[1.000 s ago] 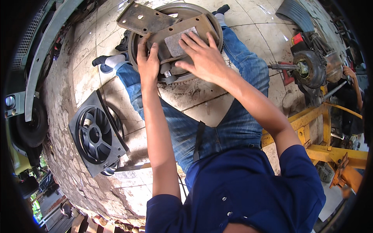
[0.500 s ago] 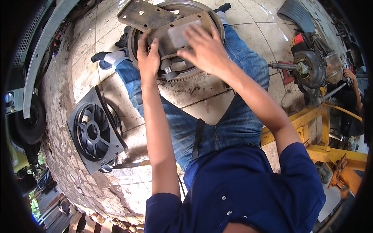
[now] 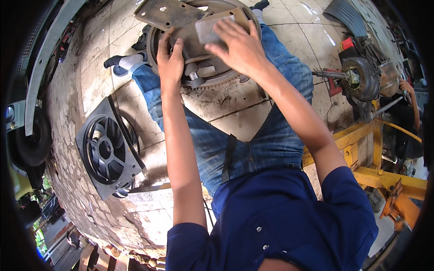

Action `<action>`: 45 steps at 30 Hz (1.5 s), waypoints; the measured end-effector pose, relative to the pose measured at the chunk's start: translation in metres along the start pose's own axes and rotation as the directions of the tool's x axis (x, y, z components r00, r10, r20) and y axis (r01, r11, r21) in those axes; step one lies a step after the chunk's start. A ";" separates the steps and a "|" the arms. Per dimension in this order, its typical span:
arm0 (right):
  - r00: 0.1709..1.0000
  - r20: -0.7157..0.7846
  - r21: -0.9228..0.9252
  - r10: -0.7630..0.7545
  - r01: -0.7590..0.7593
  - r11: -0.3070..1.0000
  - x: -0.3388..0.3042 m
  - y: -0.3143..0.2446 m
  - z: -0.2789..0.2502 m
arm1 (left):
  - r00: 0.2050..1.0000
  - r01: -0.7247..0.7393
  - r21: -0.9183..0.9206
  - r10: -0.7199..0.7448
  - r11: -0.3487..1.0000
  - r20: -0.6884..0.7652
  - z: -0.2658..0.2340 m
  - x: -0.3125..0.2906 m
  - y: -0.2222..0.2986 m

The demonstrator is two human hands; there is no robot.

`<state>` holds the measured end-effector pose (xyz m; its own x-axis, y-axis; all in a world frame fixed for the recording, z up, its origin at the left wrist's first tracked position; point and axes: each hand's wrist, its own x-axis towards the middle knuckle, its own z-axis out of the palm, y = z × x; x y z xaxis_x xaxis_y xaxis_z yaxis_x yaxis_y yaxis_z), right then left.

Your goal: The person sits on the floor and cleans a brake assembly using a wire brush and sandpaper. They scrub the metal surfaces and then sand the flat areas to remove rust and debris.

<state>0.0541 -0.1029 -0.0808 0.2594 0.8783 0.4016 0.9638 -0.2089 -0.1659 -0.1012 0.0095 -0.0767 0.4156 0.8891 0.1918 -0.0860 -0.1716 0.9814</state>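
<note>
A brown, worn metal bracket (image 3: 190, 39) with a bolt-holed plate (image 3: 168, 12) rests on a large toothed metal wheel, like a flywheel (image 3: 222, 79), at the top between my legs. My left hand (image 3: 171, 65) is closed on the bracket's left edge, thumb and fingers apart across it. Flat over the bracket's face lies my right hand (image 3: 242, 47), fingers stretched out and slightly blurred. Under its fingertips is a grey rectangular sheet (image 3: 207, 32), perhaps sandpaper. A short metal cylinder (image 3: 194, 76) sits below the bracket, inside the wheel.
A black radiator fan (image 3: 107, 151) lies on the tiled floor (image 3: 242, 122) to the left. On the right stand a greasy shaft assembly (image 3: 359, 77) and a yellow metal frame (image 3: 384, 178). Another person's arm (image 3: 412, 101) shows at the far right.
The bracket, wheel and both hands sit slightly higher and further left in the picture. My right hand stays on the grey sheet, and my left keeps its hold.
</note>
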 end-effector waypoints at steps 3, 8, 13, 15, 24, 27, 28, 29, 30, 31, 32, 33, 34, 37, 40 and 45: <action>0.995 0.016 -0.055 -0.094 0.095 0.994 -0.009 -0.013 0.007 | 1.000 -0.024 -0.003 0.024 1.000 -0.003 -0.002 0.002 -0.008; 0.989 0.027 -0.066 -0.146 0.147 0.987 0.002 0.008 0.001 | 1.000 -0.002 0.032 0.002 0.999 0.006 0.000 0.002 -0.003; 0.980 0.099 0.056 -0.174 0.169 0.984 0.002 -0.024 0.001 | 1.000 -0.010 0.020 0.010 1.000 -0.012 -0.005 0.003 -0.011; 0.979 0.114 0.085 -0.169 0.160 0.984 0.003 -0.019 -0.003 | 1.000 -0.026 0.006 0.026 1.000 0.010 -0.003 0.005 -0.011; 0.994 -0.001 0.131 -0.112 0.112 0.985 0.010 -0.026 0.012 | 1.000 0.019 -0.052 -0.019 0.998 0.001 0.001 0.000 -0.003; 0.980 0.005 0.065 -0.197 0.196 0.978 -0.006 -0.023 0.002 | 0.999 -0.033 -0.013 0.033 0.999 0.016 -0.001 0.003 -0.008; 0.979 0.002 0.065 -0.203 0.202 0.977 -0.005 -0.023 0.002 | 0.999 -0.031 -0.018 0.031 0.999 0.012 -0.002 0.003 -0.008; 0.978 -0.001 0.064 -0.208 0.207 0.976 -0.003 -0.022 0.002 | 1.000 -0.029 -0.022 0.029 0.999 0.009 -0.002 0.003 -0.009; 0.978 -0.004 0.060 -0.207 0.207 0.977 -0.001 -0.019 0.003 | 1.000 -0.026 -0.029 0.026 0.999 0.013 -0.001 0.003 -0.009; 0.980 -0.039 0.064 -0.197 0.199 0.978 0.005 -0.019 0.006 | 0.999 -0.048 -0.002 0.048 0.999 0.001 0.000 0.003 -0.009; 0.982 -0.043 0.053 -0.185 0.187 0.981 0.012 -0.019 0.010 | 0.999 -0.041 0.021 0.041 0.999 -0.007 0.001 0.002 -0.010; 0.983 -0.052 0.047 -0.176 0.178 0.983 0.022 -0.022 0.013 | 0.999 -0.038 0.048 0.039 0.998 -0.018 0.000 0.003 -0.009; 0.984 -0.061 0.041 -0.167 0.169 0.985 0.029 -0.025 0.015 | 0.999 -0.034 0.076 0.037 0.997 -0.030 -0.001 0.004 -0.007; 0.986 -0.067 0.049 -0.152 0.156 0.987 0.031 -0.028 0.020 | 1.000 0.013 0.034 -0.013 0.999 -0.025 -0.002 0.004 -0.007; 0.982 -0.082 0.040 -0.168 0.172 0.984 0.019 -0.026 0.019 | 1.000 0.021 -0.015 -0.021 1.000 -0.013 -0.004 0.003 -0.009; 0.988 -0.058 0.096 -0.142 0.147 0.984 0.021 -0.022 0.012 | 1.000 -0.004 0.009 0.004 1.000 -0.002 -0.001 0.003 -0.003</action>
<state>0.0379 -0.0749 -0.0797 0.1229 0.8726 0.4727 0.9810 -0.0347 -0.1909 -0.1005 0.0132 -0.0794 0.4133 0.8894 0.1954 -0.0792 -0.1786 0.9807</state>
